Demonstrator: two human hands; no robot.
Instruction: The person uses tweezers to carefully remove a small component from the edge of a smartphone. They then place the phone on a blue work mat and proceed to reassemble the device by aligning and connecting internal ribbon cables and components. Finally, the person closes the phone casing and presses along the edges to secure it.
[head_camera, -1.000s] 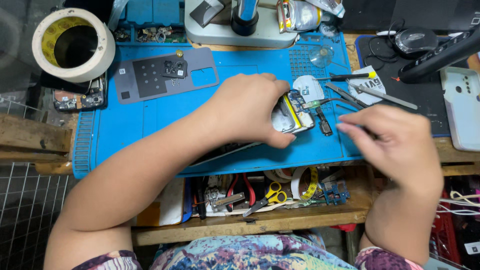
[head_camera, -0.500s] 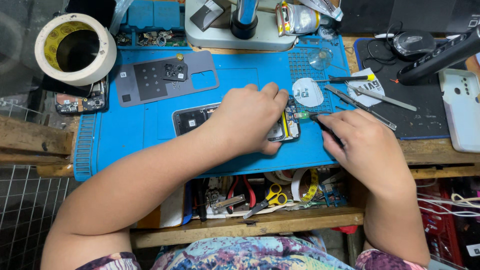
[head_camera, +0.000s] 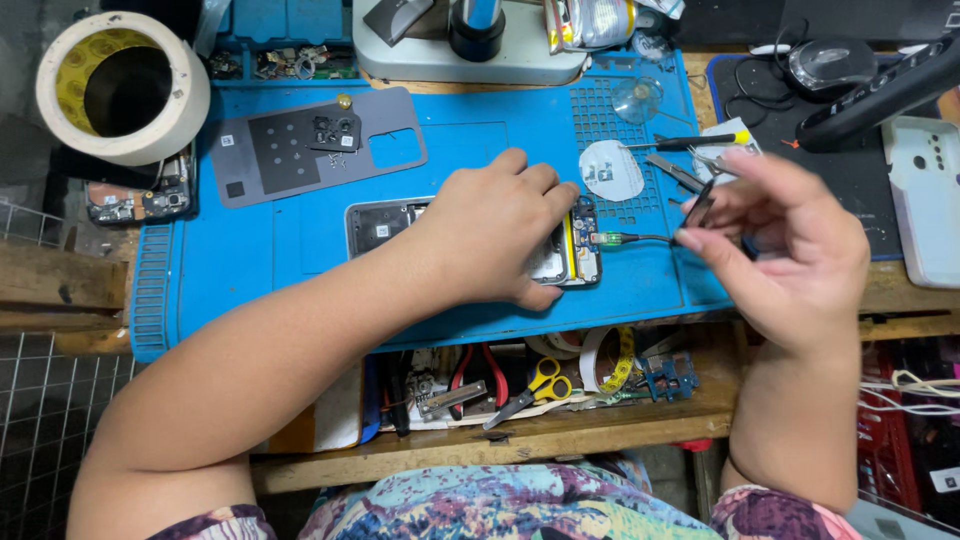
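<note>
- The opened phone (head_camera: 575, 245) lies flat near the middle of the blue mat (head_camera: 250, 260), its back off and the inner parts showing at its right end.
- The left hand (head_camera: 490, 230) rests palm-down on the phone, fingers together and curled over its far edge, thumb at the near edge.
- A cable plug (head_camera: 610, 238) sits at the phone's right end, its thin black lead running right.
- The right hand (head_camera: 790, 250) is raised just right of the phone; thumb and forefinger pinch a small dark strip (head_camera: 697, 203), tilted upright.
- Far left on the mat lies the grey back cover (head_camera: 300, 150); a round white disc (head_camera: 612, 170) lies far right.
- A tape roll (head_camera: 122, 85) stands at the counter's far left; yellow-handled scissors (head_camera: 535, 385) lie on the near shelf below.
</note>
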